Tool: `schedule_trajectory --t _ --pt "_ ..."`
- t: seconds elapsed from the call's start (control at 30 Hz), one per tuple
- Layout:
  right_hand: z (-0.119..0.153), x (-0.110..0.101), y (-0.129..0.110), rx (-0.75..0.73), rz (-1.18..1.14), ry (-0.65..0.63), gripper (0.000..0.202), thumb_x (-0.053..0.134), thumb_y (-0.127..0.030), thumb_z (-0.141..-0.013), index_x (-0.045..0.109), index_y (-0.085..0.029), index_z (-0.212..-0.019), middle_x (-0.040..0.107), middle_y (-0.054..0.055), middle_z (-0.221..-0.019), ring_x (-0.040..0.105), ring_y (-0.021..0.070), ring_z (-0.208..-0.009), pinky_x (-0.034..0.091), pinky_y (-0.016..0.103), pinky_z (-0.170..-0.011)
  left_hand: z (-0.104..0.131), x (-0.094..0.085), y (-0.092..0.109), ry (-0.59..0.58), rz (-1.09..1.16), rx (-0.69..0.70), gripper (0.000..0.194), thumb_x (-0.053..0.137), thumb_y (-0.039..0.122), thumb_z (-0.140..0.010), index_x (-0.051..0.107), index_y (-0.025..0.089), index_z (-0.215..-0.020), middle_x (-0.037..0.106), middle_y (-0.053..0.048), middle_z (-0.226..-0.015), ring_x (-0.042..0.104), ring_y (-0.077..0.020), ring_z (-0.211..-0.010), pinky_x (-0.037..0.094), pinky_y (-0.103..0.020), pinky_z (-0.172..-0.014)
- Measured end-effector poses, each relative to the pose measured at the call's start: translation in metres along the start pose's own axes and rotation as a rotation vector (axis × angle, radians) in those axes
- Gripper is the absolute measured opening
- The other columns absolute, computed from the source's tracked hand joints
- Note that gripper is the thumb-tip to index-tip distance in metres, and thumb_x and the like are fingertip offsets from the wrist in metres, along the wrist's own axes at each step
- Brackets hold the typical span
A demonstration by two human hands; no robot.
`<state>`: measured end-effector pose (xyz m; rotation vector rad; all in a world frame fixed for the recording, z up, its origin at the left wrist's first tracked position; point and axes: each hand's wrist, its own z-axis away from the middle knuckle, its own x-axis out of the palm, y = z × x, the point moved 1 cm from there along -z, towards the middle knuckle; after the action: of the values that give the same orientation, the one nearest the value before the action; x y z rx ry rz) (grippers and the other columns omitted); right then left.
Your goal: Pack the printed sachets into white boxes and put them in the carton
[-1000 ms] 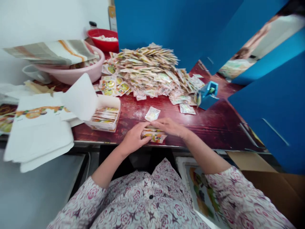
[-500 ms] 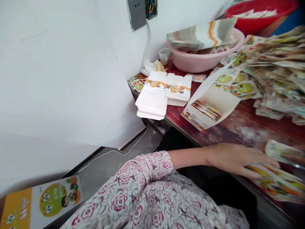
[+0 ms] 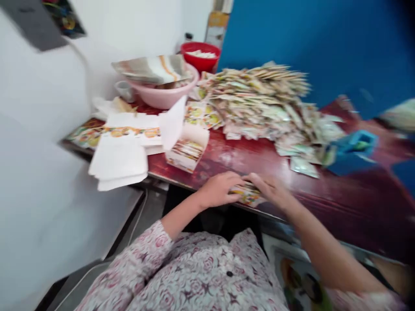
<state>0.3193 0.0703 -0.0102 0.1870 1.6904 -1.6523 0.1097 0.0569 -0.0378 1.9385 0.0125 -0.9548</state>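
At the table's front edge, my left hand point(image 3: 223, 189) and my right hand point(image 3: 271, 190) close on a small stack of printed sachets point(image 3: 248, 195) from either side. Fingers of both hands meet over the top of the stack. Left of them stands an open white box point(image 3: 185, 160), its lid raised and a row of sachets point(image 3: 189, 149) upright inside. A large heap of sachets point(image 3: 259, 101) lies behind my hands. The view is somewhat blurred.
Flat white cartons point(image 3: 119, 157) overhang the table's point(image 3: 227, 151) left corner. Behind them are a pink basin point(image 3: 162, 97) with a folded bag point(image 3: 152, 69), a white cup point(image 3: 124, 90) and a red basin point(image 3: 201, 62). A blue container point(image 3: 352, 151) stands at right, before a blue panel point(image 3: 324, 47).
The view has swung right, bringing the whole heap and my right arm into sight. Both hands now hold the sachets together; earlier my left hand was on them, with the right hand mostly out of view.
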Motion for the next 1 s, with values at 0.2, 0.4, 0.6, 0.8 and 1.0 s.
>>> schedule_trajectory --t 0.2,0.4,0.6,0.8,1.0 --pt "-0.017 -0.075 0.056 0.347 0.386 0.645 0.037 0.055 -0.036 -0.092 0.074 -0.014 -0.114 0.073 0.013 -0.120 0.066 0.0299 -0.116 0.049 0.043 -0.104 -0.001 0.004 -0.004 0.071 0.108 -0.043 0.052 0.068 0.021 -0.084 0.053 0.022 -0.135 0.065 -0.008 -0.131 0.063 -0.0222 -0.120 0.050 -0.040 -0.107" --pt "-0.023 -0.111 0.102 0.678 0.699 0.560 0.053 0.060 -0.039 -0.093 0.062 -0.007 -0.134 0.067 0.027 -0.124 0.063 0.0387 -0.120 0.049 0.047 -0.099 -0.001 0.004 -0.001 0.068 0.076 -0.103 0.060 0.067 0.022 -0.084 0.049 0.022 -0.140 0.067 -0.009 -0.128 0.065 -0.0238 -0.119 0.051 -0.043 -0.106" --pt "-0.021 -0.110 0.107 0.606 0.662 0.598 0.032 0.051 -0.024 -0.094 0.074 -0.018 -0.114 0.076 0.013 -0.103 0.070 0.0264 -0.099 0.052 0.034 -0.087 -0.003 0.004 -0.001 0.067 0.038 -0.080 0.054 0.065 0.023 -0.085 0.052 0.018 -0.137 0.064 -0.012 -0.133 0.062 -0.0248 -0.123 0.049 -0.044 -0.109" --pt "-0.010 -0.077 0.080 0.215 0.097 0.746 0.034 0.056 -0.040 -0.088 0.077 -0.017 -0.100 0.077 0.005 -0.090 0.068 0.0206 -0.081 0.053 0.031 -0.077 -0.003 0.004 -0.001 0.071 0.038 -0.057 0.051 0.065 0.024 -0.087 0.053 0.020 -0.136 0.064 -0.011 -0.134 0.063 -0.0236 -0.123 0.048 -0.042 -0.110" --pt "-0.006 -0.017 0.017 -0.055 -0.094 0.133 0.040 0.055 -0.050 -0.091 0.077 -0.018 -0.100 0.076 0.004 -0.099 0.068 0.0187 -0.089 0.053 0.029 -0.082 0.000 0.010 -0.008 0.138 0.042 -0.055 0.065 0.067 0.024 -0.085 0.042 0.025 -0.145 0.060 -0.010 -0.136 0.061 -0.0233 -0.125 0.049 -0.041 -0.109"
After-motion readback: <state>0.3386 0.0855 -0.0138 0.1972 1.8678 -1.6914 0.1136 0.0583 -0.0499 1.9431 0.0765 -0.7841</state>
